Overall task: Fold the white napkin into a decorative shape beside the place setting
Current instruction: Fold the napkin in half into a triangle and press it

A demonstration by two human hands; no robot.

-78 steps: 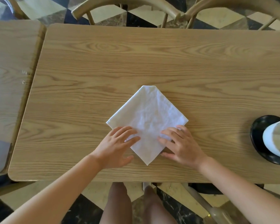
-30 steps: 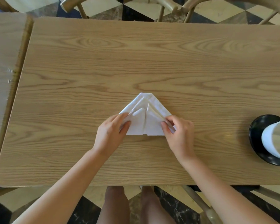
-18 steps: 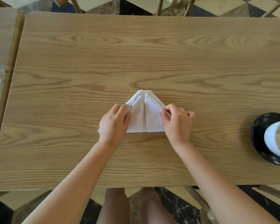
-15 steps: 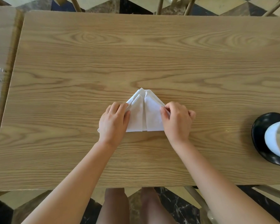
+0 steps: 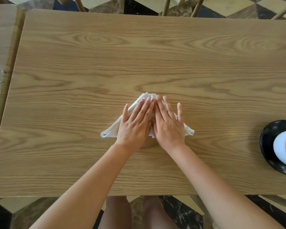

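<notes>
The white napkin [image 5: 111, 130] lies folded into a flat triangle near the middle of the wooden table [image 5: 139, 55], its apex pointing away from me. My left hand [image 5: 136, 123] and my right hand [image 5: 168, 123] rest side by side on top of it, palms down and fingers spread. They press the cloth flat and hold nothing. The hands hide most of the napkin; only its apex, left corner and right corner show.
A black saucer [image 5: 269, 142] bearing a white cup [image 5: 284, 149] sits at the table's right edge. A second table [image 5: 0, 47] adjoins on the left. Wooden chair backs [image 5: 180, 4] stand beyond the far edge. My knees show below the near edge.
The napkin went from a diamond to a triangle with its flaps folded up. Both hands have let go of the side edges and moved inward, now lying flat on top.
</notes>
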